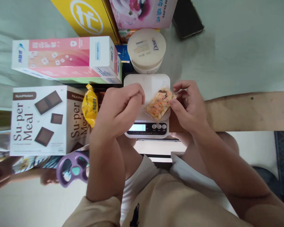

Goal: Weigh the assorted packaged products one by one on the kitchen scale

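Note:
A small clear packet of pale snack pieces with orange print (158, 104) is over the white platform of a digital kitchen scale (134, 82). My right hand (188, 105) pinches the packet's right edge between thumb and fingers. To the packet's left, my left hand (123, 107) is closed with its fingers curled down; what they hold, if anything, is hidden. The scale's lit display (137, 127) is partly covered by my left hand, and its reading is too faint to make out. Whether the packet's underside rests on the platform I cannot tell.
A Dove tub (146, 49) stands just behind the scale. Left are a pink-and-white box (59, 55), a Su-per Meal box (39, 121) and a yellow sachet (90, 105). Yellow (85, 15) and pink (143, 12) boxes and a dark phone (188, 19) lie farther back. Another person's hand (48, 176) is lower left, near a purple object (72, 168).

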Demonstrator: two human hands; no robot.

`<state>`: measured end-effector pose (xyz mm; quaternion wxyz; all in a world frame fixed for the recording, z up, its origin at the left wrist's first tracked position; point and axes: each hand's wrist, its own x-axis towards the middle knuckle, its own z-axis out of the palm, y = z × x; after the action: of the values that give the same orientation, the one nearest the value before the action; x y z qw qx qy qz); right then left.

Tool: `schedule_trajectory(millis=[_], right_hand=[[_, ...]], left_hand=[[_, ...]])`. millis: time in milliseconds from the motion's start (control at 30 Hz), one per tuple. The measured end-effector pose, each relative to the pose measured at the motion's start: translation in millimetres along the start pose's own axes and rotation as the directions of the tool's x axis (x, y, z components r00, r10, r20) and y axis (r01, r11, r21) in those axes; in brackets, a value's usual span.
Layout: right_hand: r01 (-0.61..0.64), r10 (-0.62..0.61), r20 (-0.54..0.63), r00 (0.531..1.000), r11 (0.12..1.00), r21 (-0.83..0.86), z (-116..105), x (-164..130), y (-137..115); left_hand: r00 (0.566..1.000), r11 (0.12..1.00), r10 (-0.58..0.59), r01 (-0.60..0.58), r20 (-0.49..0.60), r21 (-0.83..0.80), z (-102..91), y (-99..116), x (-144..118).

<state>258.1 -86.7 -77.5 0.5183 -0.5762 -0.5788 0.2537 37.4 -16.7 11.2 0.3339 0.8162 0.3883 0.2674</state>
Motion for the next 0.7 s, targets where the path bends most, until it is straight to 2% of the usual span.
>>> schedule_trajectory(millis=[233,367,567,700], right_hand=[[-0.022,0.022,0.001,1.0,0.999,0.041,1,0,-1],[-0.068,0.066,0.052,0.996,0.996,0.052,0,3,-6],[-0.077,0.074,0.027,0.997,0.988,0.137,3,2,-6],[-0.091,0.104,-0.032,0.994,0.955,0.282,2,4,-4]], left_hand=[[0.996,0.995,-0.038,0.045,-0.08,0.084,5.4,-7,1],[1.0,0.992,-0.016,0.018,-0.022,0.126,6.3,-5,3],[0.999,0.993,0.002,-0.006,0.036,0.118,11.5,-3,4],[0.996,0.996,0.051,-0.045,-0.076,0.077,13.7,-6,4]])
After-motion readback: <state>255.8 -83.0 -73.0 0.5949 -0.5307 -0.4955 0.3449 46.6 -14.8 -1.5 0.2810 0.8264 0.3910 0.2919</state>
